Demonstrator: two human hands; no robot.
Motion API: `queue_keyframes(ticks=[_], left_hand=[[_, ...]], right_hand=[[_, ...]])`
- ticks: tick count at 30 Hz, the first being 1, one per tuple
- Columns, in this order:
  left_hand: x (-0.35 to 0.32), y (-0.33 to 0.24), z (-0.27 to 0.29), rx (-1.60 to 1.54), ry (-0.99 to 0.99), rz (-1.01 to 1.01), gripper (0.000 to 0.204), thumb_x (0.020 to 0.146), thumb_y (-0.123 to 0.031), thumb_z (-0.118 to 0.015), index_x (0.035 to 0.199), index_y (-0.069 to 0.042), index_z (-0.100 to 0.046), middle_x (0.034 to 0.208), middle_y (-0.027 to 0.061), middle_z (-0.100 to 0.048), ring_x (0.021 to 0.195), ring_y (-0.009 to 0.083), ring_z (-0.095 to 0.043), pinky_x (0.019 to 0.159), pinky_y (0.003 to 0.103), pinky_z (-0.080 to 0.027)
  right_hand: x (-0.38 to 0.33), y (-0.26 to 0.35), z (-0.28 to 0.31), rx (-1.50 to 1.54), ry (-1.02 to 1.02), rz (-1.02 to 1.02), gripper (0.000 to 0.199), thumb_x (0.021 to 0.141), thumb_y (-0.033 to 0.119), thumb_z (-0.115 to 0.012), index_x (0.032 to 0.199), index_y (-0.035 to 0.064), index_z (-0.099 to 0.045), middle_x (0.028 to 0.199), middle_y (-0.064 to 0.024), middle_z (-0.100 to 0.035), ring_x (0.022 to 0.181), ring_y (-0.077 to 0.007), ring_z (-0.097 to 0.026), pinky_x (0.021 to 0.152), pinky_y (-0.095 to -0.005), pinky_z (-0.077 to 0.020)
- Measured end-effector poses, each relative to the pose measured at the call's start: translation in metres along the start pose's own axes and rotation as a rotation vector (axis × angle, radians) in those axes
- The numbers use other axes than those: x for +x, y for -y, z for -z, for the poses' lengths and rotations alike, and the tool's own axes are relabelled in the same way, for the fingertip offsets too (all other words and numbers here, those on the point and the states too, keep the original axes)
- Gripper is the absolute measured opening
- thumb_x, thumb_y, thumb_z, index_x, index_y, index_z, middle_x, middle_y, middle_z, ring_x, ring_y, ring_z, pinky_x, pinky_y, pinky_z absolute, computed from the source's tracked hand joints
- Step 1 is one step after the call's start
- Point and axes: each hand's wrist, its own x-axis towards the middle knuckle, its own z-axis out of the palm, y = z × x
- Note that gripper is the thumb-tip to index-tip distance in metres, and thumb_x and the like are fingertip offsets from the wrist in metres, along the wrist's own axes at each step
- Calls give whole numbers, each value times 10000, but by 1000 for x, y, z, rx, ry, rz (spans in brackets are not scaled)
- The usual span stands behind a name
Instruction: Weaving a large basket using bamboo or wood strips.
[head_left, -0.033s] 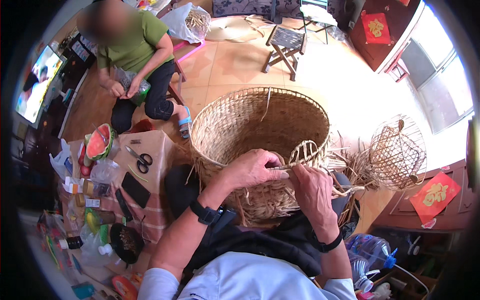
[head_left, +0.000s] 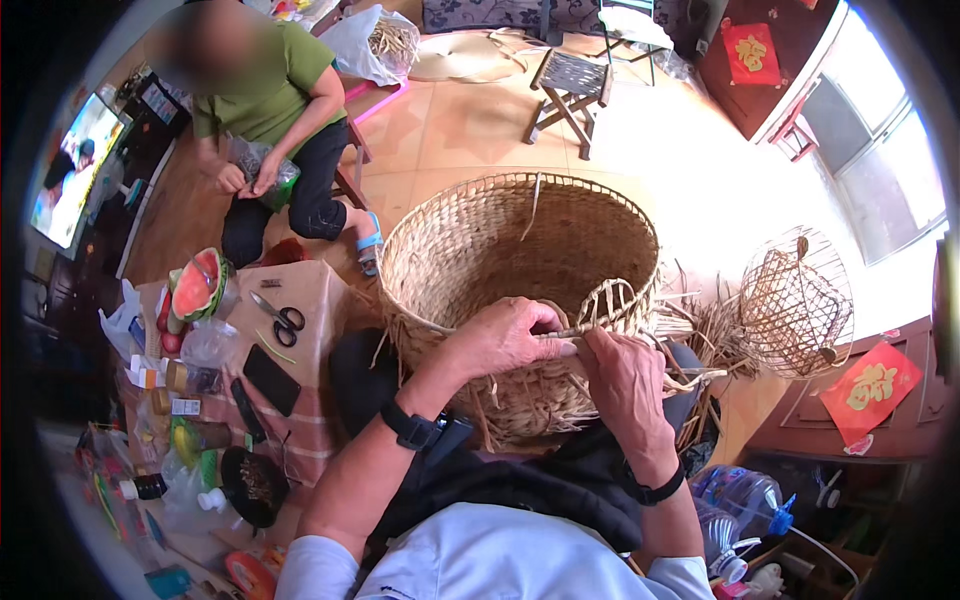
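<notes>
A large round woven straw basket (head_left: 520,235) stands between my knees, its open mouth upward and loose straw ends hanging at the near side. My left hand (head_left: 508,335) pinches the near part of the basket's rim between thumb and fingers. Right beside it, my right hand (head_left: 628,375) is closed on straw strands at the same stretch of rim. Twisted straw ends (head_left: 695,380) stick out to the right of that hand. A looped piece of weave (head_left: 607,300) rises from the rim just behind my fingers. The exact hold of the fingertips is partly hidden.
At left, a cloth-covered table (head_left: 315,330) holds scissors (head_left: 285,318), a black phone (head_left: 271,380) and a cut watermelon (head_left: 200,285). A wire-like open basket (head_left: 797,305) lies right, beside loose straw. A person in green (head_left: 270,90) sits far left. Plastic bottles (head_left: 745,500) stand lower right.
</notes>
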Motion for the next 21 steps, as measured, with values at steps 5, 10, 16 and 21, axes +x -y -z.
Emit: queue_keyframes(ticks=[5,10,16,21], left_hand=[[-5,-11,-7,162,-127,98,363,910,-335,-766,1058,-5,-741,993,200,-758,957,348,-732,838,421,-549],[-4,-10,-21,244,-247,86,317,896,-290,-725,1036,-5,-736,978,204,-747,943,381,-725,849,454,-556],[5,-16,-27,353,-211,90,328,890,-260,-678,1068,11,-727,1008,234,-730,990,399,-711,905,468,-551],[16,20,2,-4,132,-101,384,1024,-325,-621,1037,50,-703,860,101,-731,854,207,-689,834,383,-544]], right_hand=[[-2,2,-2,-32,24,-3,153,953,153,-648,880,61,-550,766,-146,-646,743,-358,-680,625,-481,-489],[-18,3,8,-100,61,-31,146,944,132,-649,898,45,-541,772,-151,-642,772,-368,-686,631,-472,-505],[-23,3,8,-130,25,-32,143,940,139,-654,913,54,-542,774,-135,-643,791,-338,-695,626,-468,-513],[-17,2,2,-108,-12,73,109,915,100,-633,906,56,-533,753,-127,-612,740,-334,-686,618,-473,-514]])
